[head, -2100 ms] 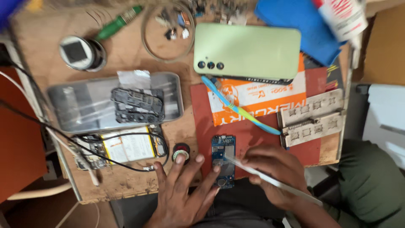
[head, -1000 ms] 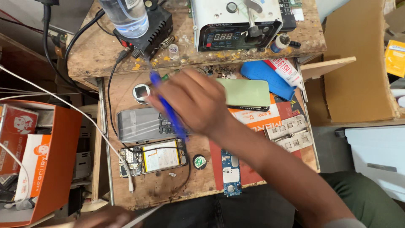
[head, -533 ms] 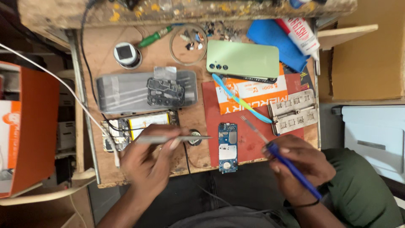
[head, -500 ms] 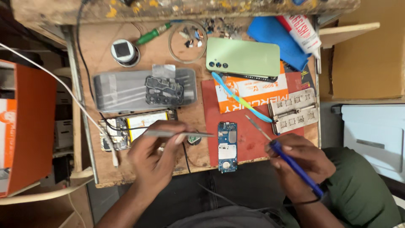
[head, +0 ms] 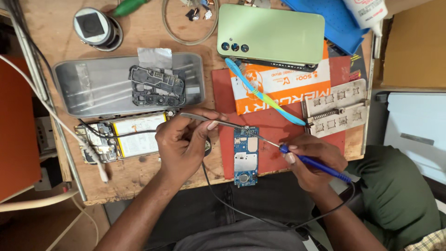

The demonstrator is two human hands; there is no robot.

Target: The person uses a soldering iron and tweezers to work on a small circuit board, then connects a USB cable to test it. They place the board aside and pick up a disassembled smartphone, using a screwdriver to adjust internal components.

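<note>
A small blue circuit board [head: 245, 156] lies on a red mat [head: 274, 153] at the bench's near edge. My left hand [head: 183, 142] pinches metal tweezers [head: 204, 119], their tips reaching the board's top edge. My right hand [head: 313, 158] grips a blue-handled soldering iron [head: 316, 166] like a pen; its thin metal tip meets the board's upper right corner beside the tweezer tips. The iron's black cable runs under the board toward my lap.
A grey metal tray [head: 93, 90] holds a black phone frame [head: 155, 87]. An opened phone with battery [head: 123, 139] lies below it. A green phone back [head: 269, 35], blue toothbrush [head: 262, 95], metal board holder [head: 337, 111] and round tin [head: 96, 28] sit farther back.
My right hand reached far across the bench, then came back holding the blue iron. Both hands have closed in on the circuit board; tweezers and iron tip now meet at its top.
</note>
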